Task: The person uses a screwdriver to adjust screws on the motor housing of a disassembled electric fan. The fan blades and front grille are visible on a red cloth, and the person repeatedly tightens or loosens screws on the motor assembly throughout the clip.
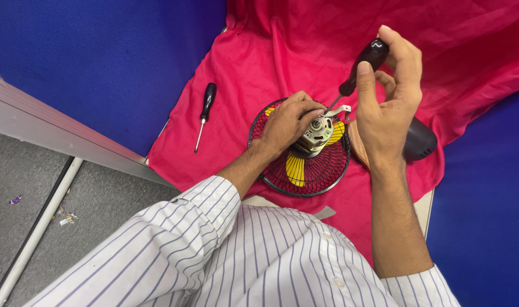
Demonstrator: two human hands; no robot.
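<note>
Floor: grey floor [100, 199] at my 9 o'clock, a pale rail [37, 227] running across it with a few scraps of litter beside.
Spare screwdriver: a black-handled spare screwdriver [204, 113] lies on the red cloth [282, 51] at about 10 o'clock from the fan, tip pointing back toward me, well apart from both hands.
Left hand: my left hand [288, 122] is closed down over the top of the motor [316, 135], fingers curled around its left side (gripping it, as far as I can see).
Fan: the black wire fan guard [305, 176] lies flat on the cloth straight ahead at 12 o'clock, yellow blades [295, 167] showing through the mesh, the metal motor sitting in the centre.
Right hand: my right hand [387, 96] is clamped on the black handle of a screwdriver [364, 62], thumb and fingers wrapped round it; the shaft slants down toward 8 o'clock, its tip at the motor's upper edge by a small metal bracket [339, 110].
Black housing: a dark rounded housing [420, 139] rests on the cloth at 3 o'clock of the fan, partly behind my right wrist.
</note>
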